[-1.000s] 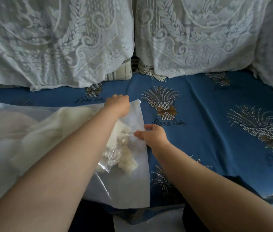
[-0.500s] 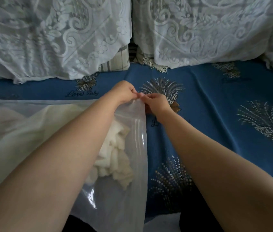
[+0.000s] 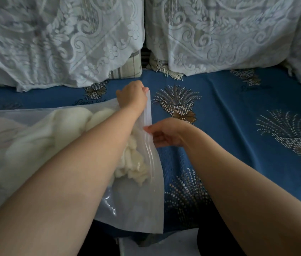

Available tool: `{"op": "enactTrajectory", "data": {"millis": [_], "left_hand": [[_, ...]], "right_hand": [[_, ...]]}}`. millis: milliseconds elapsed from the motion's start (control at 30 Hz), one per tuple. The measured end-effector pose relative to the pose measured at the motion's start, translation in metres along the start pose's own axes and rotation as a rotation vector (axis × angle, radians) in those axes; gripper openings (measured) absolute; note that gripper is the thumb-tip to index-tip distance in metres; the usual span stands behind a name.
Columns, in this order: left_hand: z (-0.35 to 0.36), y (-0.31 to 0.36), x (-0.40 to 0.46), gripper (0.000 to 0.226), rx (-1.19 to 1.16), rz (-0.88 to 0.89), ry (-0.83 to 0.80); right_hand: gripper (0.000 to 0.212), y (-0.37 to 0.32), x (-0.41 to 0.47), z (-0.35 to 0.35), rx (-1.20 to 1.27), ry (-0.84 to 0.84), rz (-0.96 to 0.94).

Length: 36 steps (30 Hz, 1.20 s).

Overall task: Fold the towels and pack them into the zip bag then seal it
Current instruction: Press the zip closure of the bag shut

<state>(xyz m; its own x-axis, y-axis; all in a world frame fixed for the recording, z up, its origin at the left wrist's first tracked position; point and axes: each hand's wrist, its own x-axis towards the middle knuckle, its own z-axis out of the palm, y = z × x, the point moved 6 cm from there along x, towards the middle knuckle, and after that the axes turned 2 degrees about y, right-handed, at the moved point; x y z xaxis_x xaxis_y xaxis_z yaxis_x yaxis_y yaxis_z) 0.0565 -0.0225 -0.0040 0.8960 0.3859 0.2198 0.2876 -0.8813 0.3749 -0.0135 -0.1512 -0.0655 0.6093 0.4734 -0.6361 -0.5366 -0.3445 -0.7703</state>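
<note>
Half a second on from both pinching the far corner together: left hand (image 3: 132,96) pinching that corner of the zip bag (image 3: 138,204), right hand (image 3: 166,133) slid nearer, pinching the strip shut over the towels (image 3: 68,126).

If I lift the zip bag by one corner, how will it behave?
The zip bag would probably sag, since its film looks thin and wrinkled. It likely feels light; only soft towels fill it. The glossy plastic may be slippery.
</note>
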Motion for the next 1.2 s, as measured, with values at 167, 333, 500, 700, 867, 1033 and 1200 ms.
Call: {"op": "enactTrajectory", "data": {"millis": [167,333,500,700,867,1033,1200], "left_hand": [[0.008,-0.002,0.002,0.026,0.057,-0.003,0.051],[0.0,0.018,-0.011,0.027,0.064,0.248,-0.086],[0.019,0.033,-0.075,0.022,0.393,0.645,-0.656],[0.023,0.007,-0.085,0.017,0.429,0.599,-0.784],[0.02,0.019,-0.077,0.009,0.214,0.571,-0.49],[0.019,0.01,-0.05,0.016,0.203,0.428,-0.343],[0.019,0.017,-0.059,0.017,0.41,0.441,-0.259]], "right_hand": [[0.015,0.018,-0.021,0.001,-0.166,0.03,0.013],[0.027,0.02,-0.024,-0.004,-0.247,0.156,-0.01],[0.017,0.02,-0.021,-0.002,-0.101,0.18,-0.046],[0.014,0.034,-0.022,0.01,-0.018,0.14,0.01],[0.008,0.035,-0.033,0.004,0.04,0.133,0.089],[0.027,0.056,-0.068,0.01,-0.104,0.165,0.111],[0.022,0.071,-0.101,0.015,-0.206,0.224,0.076]]}}
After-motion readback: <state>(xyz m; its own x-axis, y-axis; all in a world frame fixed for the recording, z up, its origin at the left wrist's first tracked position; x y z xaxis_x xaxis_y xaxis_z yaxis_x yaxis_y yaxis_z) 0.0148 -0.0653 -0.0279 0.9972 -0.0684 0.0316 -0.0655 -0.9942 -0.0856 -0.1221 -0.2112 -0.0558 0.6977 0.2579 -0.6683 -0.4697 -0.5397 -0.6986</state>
